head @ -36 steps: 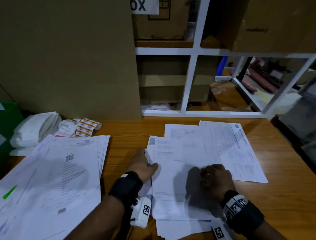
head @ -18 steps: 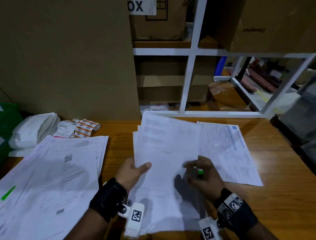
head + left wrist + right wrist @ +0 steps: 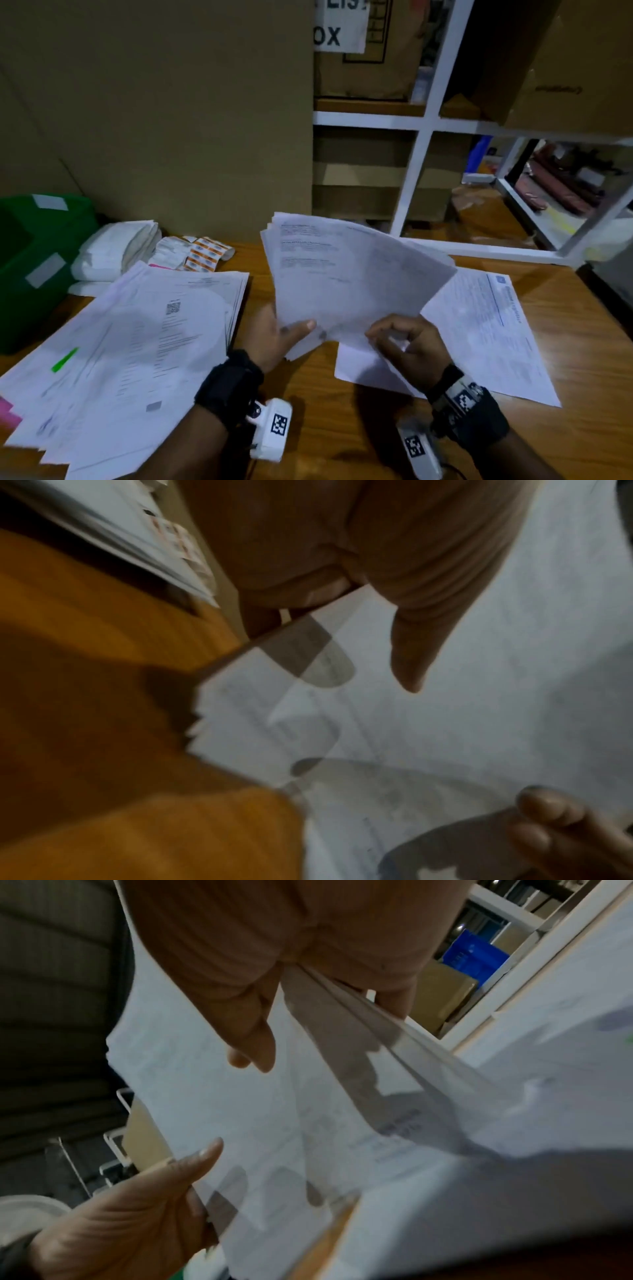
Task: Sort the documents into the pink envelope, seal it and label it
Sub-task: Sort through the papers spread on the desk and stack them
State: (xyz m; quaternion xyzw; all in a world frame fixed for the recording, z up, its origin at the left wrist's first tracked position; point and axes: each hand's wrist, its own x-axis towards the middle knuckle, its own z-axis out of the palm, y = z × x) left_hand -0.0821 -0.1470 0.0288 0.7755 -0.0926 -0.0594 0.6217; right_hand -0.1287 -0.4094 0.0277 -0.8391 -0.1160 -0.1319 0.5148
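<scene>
I hold a stack of white printed documents [image 3: 349,274] tilted up above the wooden table [image 3: 308,387]. My left hand [image 3: 294,329] grips its lower left edge, thumb [image 3: 411,656] on the front sheet. My right hand [image 3: 387,337] pinches the lower right corner, thumb [image 3: 253,1042] on top and fingers [image 3: 394,999] behind the sheets [image 3: 274,1110]. The sheets fan out slightly at the top. A pink envelope corner [image 3: 7,411] sticks out from under the big paper pile [image 3: 130,342] at the left.
More sheets [image 3: 486,329] lie flat on the table under and right of my right hand. At the back left are a green bin [image 3: 34,257], folded white bags [image 3: 116,246] and sticker labels [image 3: 202,255]. A cardboard wall [image 3: 171,102] and white shelf frame [image 3: 421,137] stand behind.
The stack lay flat on the table under both hands a second ago. Both hands have since lifted it and tipped it upright, leaving other sheets on the table.
</scene>
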